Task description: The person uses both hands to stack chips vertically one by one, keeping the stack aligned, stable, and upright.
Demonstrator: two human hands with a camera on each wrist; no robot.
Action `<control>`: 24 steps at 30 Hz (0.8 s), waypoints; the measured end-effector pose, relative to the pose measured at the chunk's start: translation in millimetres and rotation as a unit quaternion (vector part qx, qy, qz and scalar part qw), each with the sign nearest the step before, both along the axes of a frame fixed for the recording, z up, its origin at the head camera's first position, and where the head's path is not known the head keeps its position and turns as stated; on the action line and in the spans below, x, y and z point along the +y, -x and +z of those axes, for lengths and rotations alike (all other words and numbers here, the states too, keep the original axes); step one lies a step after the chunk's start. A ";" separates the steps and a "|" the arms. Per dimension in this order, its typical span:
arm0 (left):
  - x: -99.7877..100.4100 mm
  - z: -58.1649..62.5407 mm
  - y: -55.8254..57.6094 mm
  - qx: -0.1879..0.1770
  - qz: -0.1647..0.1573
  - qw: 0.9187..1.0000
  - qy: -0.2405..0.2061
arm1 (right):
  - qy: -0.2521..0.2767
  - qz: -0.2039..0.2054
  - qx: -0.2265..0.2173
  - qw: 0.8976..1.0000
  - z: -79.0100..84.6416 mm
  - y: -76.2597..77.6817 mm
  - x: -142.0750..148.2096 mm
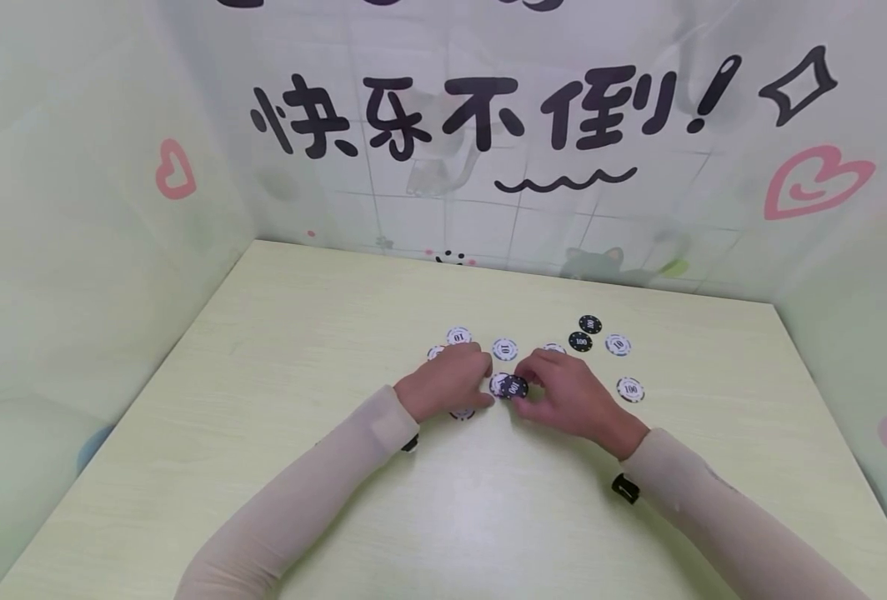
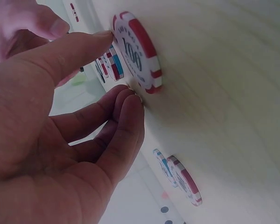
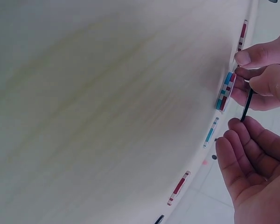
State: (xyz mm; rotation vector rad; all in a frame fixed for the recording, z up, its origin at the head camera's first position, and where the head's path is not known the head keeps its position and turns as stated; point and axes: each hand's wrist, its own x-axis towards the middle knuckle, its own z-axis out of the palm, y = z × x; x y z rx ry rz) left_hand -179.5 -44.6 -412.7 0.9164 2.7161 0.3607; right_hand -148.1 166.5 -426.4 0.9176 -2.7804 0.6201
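Observation:
My right hand (image 1: 567, 398) pinches a black poker chip (image 1: 517, 387) marked 100 between thumb and fingertips. In the right wrist view that black chip (image 3: 247, 106) stands on edge beside a short stack of chips (image 3: 226, 92) with red and blue edges. From above, the black chip overlaps the stack's white top chip (image 1: 497, 384). My left hand (image 1: 451, 379) is at the stack's left side, its fingers bent and its thumb apart from them, holding nothing. A white 100 chip with red edge marks (image 2: 139, 53) lies close by its thumb, which overlaps it in the left wrist view.
White chips marked 10 lie beyond my hands, one behind the left hand (image 1: 458, 335) and one in the middle (image 1: 505, 349). To the right are two black 100 chips (image 1: 581, 342), a white 10 chip (image 1: 618, 344) and a white 100 chip (image 1: 630, 389). A printed cloth wall (image 1: 443, 225) borders the table's back.

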 end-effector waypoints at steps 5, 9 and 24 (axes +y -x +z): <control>1.6 0.2 1.1 0.001 0.002 1.000 0.004 | -0.008 0.000 0.000 1.000 0.0 5.3 -2.3; 3.0 -0.2 1.8 0.003 0.004 1.000 0.010 | -0.021 0.001 -0.005 1.000 0.1 9.5 -4.5; 5.7 -2.0 4.7 0.004 0.009 1.000 0.007 | -0.055 -0.008 -0.015 0.998 -3.0 19.4 -7.1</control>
